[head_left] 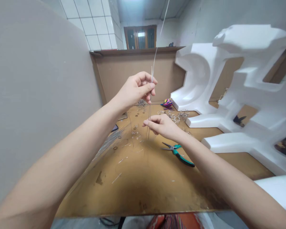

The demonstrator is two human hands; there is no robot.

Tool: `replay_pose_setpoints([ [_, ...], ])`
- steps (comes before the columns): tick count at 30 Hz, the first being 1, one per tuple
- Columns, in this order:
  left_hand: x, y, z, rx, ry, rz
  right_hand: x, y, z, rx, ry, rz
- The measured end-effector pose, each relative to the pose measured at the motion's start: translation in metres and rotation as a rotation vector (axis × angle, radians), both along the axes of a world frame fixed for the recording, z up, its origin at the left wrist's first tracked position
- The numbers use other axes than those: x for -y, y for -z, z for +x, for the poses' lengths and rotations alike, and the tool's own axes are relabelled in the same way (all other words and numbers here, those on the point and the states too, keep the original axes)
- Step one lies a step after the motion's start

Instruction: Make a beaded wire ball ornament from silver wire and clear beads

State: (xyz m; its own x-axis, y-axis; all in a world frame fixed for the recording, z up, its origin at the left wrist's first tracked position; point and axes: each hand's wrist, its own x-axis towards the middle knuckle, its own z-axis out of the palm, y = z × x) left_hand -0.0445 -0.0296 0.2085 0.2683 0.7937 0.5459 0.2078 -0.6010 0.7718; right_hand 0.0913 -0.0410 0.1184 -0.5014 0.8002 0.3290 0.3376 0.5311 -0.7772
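Note:
My left hand [137, 89] is raised above the brown table [143, 187], its fingers pinched on a thin clear wire [154, 63] that runs up out of the top of the picture. Lower down, my right hand [162, 125] pinches the same wire between thumb and fingers, just above the tabletop. Several small rings and wire bits [135, 132] lie scattered under the hands. Green-handled pliers [180, 154] rest on the table right of my right wrist.
A bundle of straight clear wires [109, 143] lies at the table's left. Large white foam blocks [240, 95] fill the right side. A pile of metal rings [176, 115] and a small colourful object [167, 102] sit at the back. Cardboard walls [133, 73] enclose the table.

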Motion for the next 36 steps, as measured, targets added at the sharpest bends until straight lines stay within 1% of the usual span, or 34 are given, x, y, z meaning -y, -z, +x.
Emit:
replay_pose_setpoints([
  [2, 0.008, 0.001, 0.001, 0.051, -0.022, -0.012, 0.001, -0.002, 0.005, 0.049, 0.010, 0.002],
  [4, 0.015, 0.001, 0.000, 0.081, -0.025, -0.025, 0.002, -0.006, 0.010, 0.107, 0.021, 0.036],
  [6, 0.018, 0.003, -0.003, 0.086, 0.009, -0.043, 0.003, -0.008, 0.013, 0.167, 0.021, 0.074],
  [8, 0.018, 0.011, -0.007, 0.078, 0.077, -0.071, 0.003, -0.005, 0.015, 0.225, 0.004, 0.085],
  [10, 0.017, 0.028, -0.012, 0.075, 0.147, -0.121, 0.003, 0.005, 0.015, 0.271, -0.017, 0.079],
  [14, 0.022, 0.077, -0.019, 0.007, 0.188, -0.304, 0.005, 0.040, 0.014, 0.319, -0.045, 0.097],
  [16, 0.028, 0.098, -0.019, -0.044, 0.190, -0.344, 0.008, 0.055, 0.014, 0.335, -0.071, 0.120],
  [18, 0.034, 0.112, -0.017, -0.132, 0.167, -0.332, 0.010, 0.063, 0.017, 0.329, -0.094, 0.137],
  [20, 0.036, 0.118, -0.015, -0.188, 0.114, -0.233, 0.012, 0.063, 0.019, 0.312, -0.105, 0.149],
  [22, 0.034, 0.119, -0.013, -0.209, 0.041, -0.128, 0.013, 0.060, 0.021, 0.300, -0.105, 0.143],
  [24, 0.031, 0.121, -0.012, -0.220, 0.002, -0.094, 0.012, 0.060, 0.022, 0.294, -0.096, 0.111],
  [28, 0.029, 0.131, -0.012, -0.238, -0.024, -0.149, 0.010, 0.074, 0.022, 0.354, -0.057, 0.075],
  [30, 0.032, 0.135, -0.013, -0.177, -0.048, -0.176, 0.010, 0.081, 0.023, 0.383, -0.061, 0.014],
  [32, 0.036, 0.135, -0.014, -0.081, -0.066, -0.199, 0.012, 0.085, 0.025, 0.365, -0.088, -0.038],
  [34, 0.038, 0.135, -0.015, -0.004, -0.072, -0.219, 0.014, 0.087, 0.025, 0.334, -0.093, -0.017],
  [36, 0.039, 0.138, -0.015, 0.026, -0.064, -0.250, 0.016, 0.092, 0.024, 0.351, -0.069, 0.039],
])
